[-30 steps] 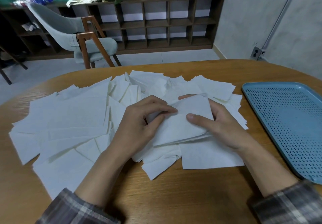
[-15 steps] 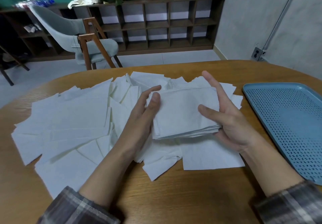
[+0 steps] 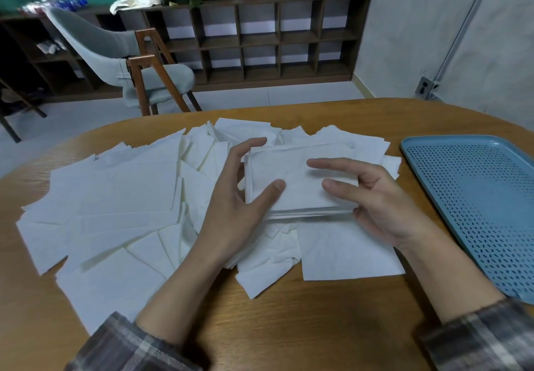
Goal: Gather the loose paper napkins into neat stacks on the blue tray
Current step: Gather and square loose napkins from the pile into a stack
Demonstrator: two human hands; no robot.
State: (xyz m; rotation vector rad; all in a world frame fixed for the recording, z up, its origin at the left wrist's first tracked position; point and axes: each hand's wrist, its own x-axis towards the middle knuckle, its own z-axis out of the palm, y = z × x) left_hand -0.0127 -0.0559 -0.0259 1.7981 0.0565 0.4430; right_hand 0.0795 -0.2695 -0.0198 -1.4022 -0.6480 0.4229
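1. A stack of white square paper napkins (image 3: 294, 177) is held low over a wide scatter of loose white paper napkins (image 3: 115, 197). The scatter covers the left and middle of the rounded wooden table (image 3: 289, 327). The blue perforated plastic tray (image 3: 476, 197) lies at the right, near the stack but apart from it.
2. The left hand (image 3: 239, 200) is spread. Its straight fingers lie along the stack's left edge and its thumb rests on the top sheet.
3. The right hand (image 3: 378, 200) pinches the stack's right side, with thumb and forefinger lying over the top. The other fingers curl under the near right corner.
4. The step in hand looks like squaring the stack, with most napkins not yet gathered. To do it well, loosen the right hand's pinch just enough for the sheets to slide. Then press the flat left fingers inward so the left edges line up.
5. The near edge shows layers slightly stepped. Tapping that edge down on the table, or pushing it with a flat palm, should even it out.
6. The paper looks thin and limp. Squeezing hard would likely crease the corners, and holding too loosely could let the lower sheets fan out.
7. For the move to the tray, support the stack from below and keep it level. Set it into a corner, which leaves room for further stacks.
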